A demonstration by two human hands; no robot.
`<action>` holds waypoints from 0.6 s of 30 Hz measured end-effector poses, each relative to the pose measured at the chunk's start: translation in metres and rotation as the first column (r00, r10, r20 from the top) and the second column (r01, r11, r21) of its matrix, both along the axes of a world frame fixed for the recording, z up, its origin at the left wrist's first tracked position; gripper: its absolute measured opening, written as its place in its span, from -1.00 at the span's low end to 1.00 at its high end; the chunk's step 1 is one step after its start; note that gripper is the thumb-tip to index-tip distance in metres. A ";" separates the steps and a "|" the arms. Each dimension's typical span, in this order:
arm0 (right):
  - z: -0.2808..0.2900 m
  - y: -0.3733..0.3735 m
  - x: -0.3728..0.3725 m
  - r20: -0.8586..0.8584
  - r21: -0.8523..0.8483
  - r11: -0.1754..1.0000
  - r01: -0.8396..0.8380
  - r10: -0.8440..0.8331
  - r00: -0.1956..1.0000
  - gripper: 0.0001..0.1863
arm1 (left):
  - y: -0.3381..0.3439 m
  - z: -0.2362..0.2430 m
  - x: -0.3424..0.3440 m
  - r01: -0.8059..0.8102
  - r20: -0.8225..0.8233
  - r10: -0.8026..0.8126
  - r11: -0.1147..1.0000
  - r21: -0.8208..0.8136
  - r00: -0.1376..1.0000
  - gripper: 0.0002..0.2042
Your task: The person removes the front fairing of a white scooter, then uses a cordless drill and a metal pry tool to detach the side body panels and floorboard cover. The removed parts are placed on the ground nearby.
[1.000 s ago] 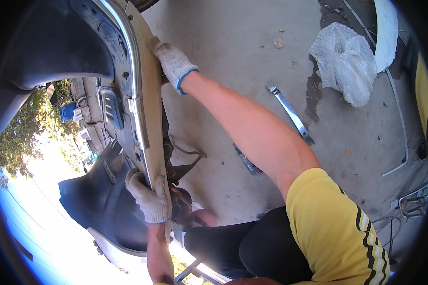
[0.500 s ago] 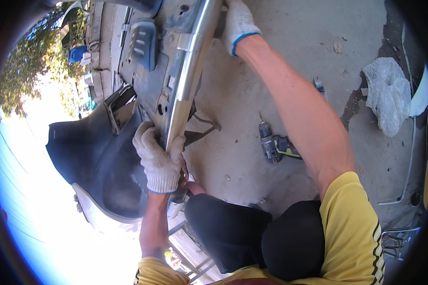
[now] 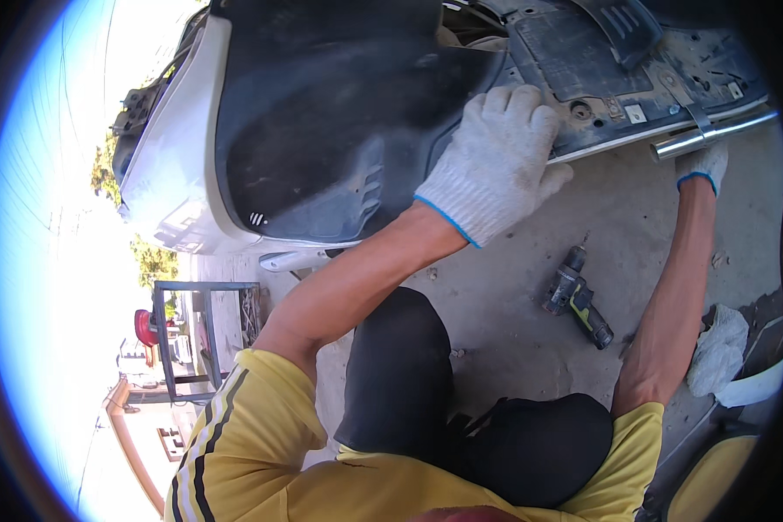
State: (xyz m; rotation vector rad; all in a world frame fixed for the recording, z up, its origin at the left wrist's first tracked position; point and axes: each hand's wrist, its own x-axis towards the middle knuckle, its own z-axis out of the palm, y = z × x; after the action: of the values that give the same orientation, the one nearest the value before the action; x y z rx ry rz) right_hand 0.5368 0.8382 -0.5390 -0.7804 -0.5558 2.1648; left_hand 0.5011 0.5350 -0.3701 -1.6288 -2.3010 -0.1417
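Note:
A vehicle body section spans the top, with a black moulded panel (image 3: 313,113), a white outer side (image 3: 170,191) and a dusty footboard plate (image 3: 561,61). My left hand (image 3: 487,165), in a white knit glove with blue cuff, lies palm down where the black panel meets the plate, fingers slightly bent and apart, thumb out past the edge. My right hand (image 3: 701,161), also gloved, is at the short chrome tube (image 3: 674,150) along the plate's right edge, its fingers hidden beneath it. A black-and-green cordless drill (image 3: 578,300) lies on the concrete floor below, between my forearms.
Crumpled bubble wrap (image 3: 715,344) and a white curved panel (image 3: 752,383) lie at the right. My bent legs in black trousers fill the lower middle. A dark metal frame (image 3: 170,344) stands at the left before a sunlit yard with trees and a building.
My view has swung round, so the body now runs across the top. My left hand has shifted from wrapping the chrome-edged rail to lying flatter on the dark panel's edge.

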 end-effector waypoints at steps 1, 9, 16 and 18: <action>-0.011 0.002 0.009 0.060 0.041 0.999 -0.006 0.003 0.998 -0.41 | 0.002 0.000 0.001 0.028 0.014 -0.028 0.999 0.028 1.000 -0.55; -0.114 -0.163 0.099 0.642 0.712 0.341 -0.613 0.034 0.766 -0.50 | -0.040 -0.017 0.037 0.386 0.202 -0.445 0.881 0.272 0.873 -0.73; -0.044 -0.254 0.134 0.471 0.327 0.663 -0.673 0.503 0.725 -0.45 | -0.209 -0.019 0.058 -0.222 0.901 0.225 0.964 -0.150 0.370 -0.62; -0.015 -0.260 0.124 0.477 0.464 0.551 -0.693 0.504 0.720 -0.29 | -0.267 -0.042 0.058 -0.576 0.999 0.036 0.817 -0.009 0.035 -0.33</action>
State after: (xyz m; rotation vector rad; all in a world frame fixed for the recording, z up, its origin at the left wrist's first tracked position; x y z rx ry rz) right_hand 0.6607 0.5778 -0.5537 -0.5631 -1.8407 2.2145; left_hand 0.5596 0.2679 -0.4125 -0.5821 -3.0300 -2.1055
